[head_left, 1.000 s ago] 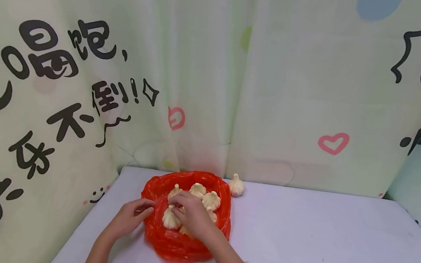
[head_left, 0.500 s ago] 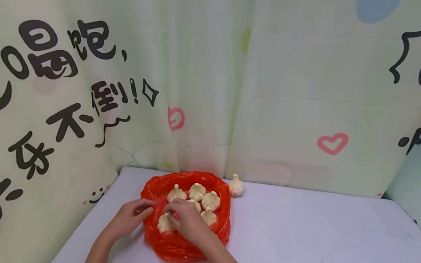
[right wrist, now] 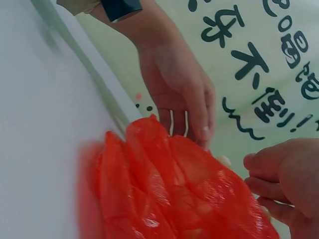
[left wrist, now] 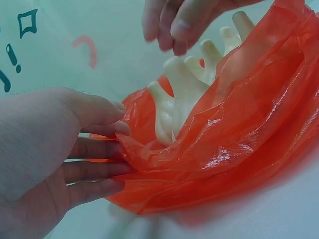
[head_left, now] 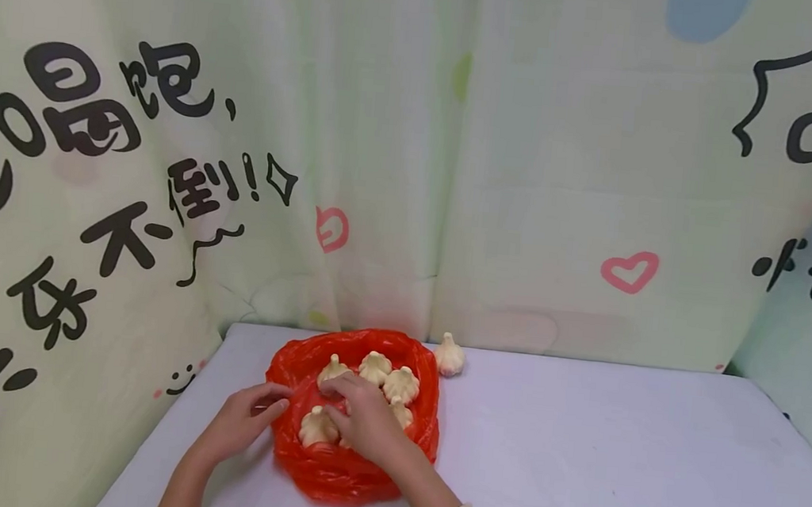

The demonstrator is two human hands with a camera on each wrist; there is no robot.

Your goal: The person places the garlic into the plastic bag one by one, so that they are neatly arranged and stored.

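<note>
A red plastic bag (head_left: 352,484), its mouth spread wide, stands on the table with several whitish garlic bulbs (head_left: 318,428) inside. At its left side is my left hand (head_left: 241,423); in the left wrist view its nearly straight fingers (left wrist: 97,169) touch the outside of the bag. Over the bulbs hovers my right hand (head_left: 367,419), fingers loosely bent and apart from the garlic stems (left wrist: 174,67) in the left wrist view. Nothing shows between those fingers. The right hand hides some bulbs from the head view.
One more garlic bulb (head_left: 450,356) sits outside the bag, just beyond its back right rim. The white table (head_left: 577,450) reaches to a printed curtain (head_left: 523,215) behind and at both sides.
Half a second ago my right hand was at the front-left bulb, which had been shifted left and forward; now it has come off that bulb. The left hand stays at the bag.
</note>
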